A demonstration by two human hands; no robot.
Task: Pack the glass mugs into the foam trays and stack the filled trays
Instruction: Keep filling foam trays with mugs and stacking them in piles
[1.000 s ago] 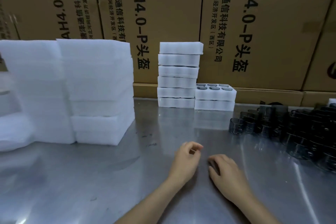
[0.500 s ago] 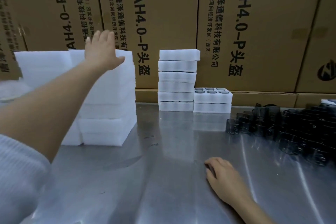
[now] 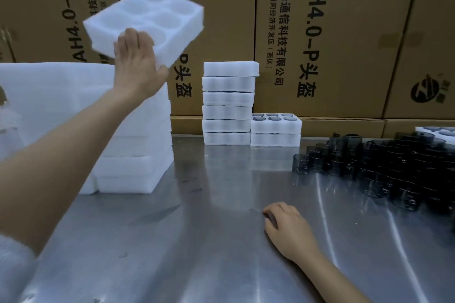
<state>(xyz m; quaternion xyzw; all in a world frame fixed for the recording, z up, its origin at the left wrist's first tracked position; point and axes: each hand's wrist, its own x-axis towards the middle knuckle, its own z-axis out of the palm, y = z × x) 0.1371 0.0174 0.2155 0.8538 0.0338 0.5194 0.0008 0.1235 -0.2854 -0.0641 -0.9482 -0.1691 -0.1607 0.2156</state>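
A metal table (image 3: pixel 221 241) with a scuffed, reflective surface spans the foreground. Brown cardboard cartons (image 3: pixel 332 39) printed with black lettering stand stacked along its far edge.

Empty foam tray (image 3: pixel 147 17) in left hand (image 3: pixel 138 61)

The cardboard cartons (image 3: pixel 327 32) read "AH4.0-P头盔", printed sideways.

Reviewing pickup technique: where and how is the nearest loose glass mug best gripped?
Take the nearest glass mug by its rim and wall, coming from above on its open left side: it stands upright at the row's end, with other mugs crowding its right and rear.
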